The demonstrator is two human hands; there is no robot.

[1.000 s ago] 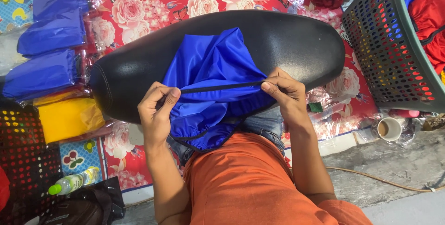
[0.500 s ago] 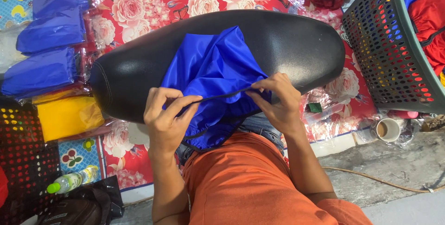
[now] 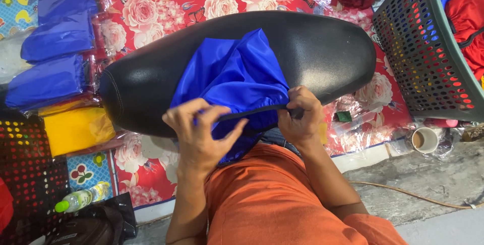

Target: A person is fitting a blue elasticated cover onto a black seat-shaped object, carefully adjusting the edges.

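A shiny blue fabric cover (image 3: pixel 237 78) with a dark elastic hem lies bunched over the near side of a long black padded seat (image 3: pixel 322 48). My left hand (image 3: pixel 199 134) pinches the hem at its left part, fingers spread over the cloth. My right hand (image 3: pixel 300 116) grips the hem at the right, fist closed on the dark edge. Both hands sit close together at the seat's near edge, above my orange-clad lap (image 3: pixel 272 199).
Folded blue (image 3: pixel 50 81) and yellow (image 3: pixel 75 129) covers in clear bags lie at left on a red flowered mat (image 3: pixel 166 3). A grey perforated basket (image 3: pixel 428 58) with red cloth stands at right. A cup (image 3: pixel 423 140) and a green-capped bottle (image 3: pixel 80 199) rest on the floor.
My hands have come closer together along the hem. The right hand moved left and closed into a fist on the edge; the left hand shifted right over the cloth.
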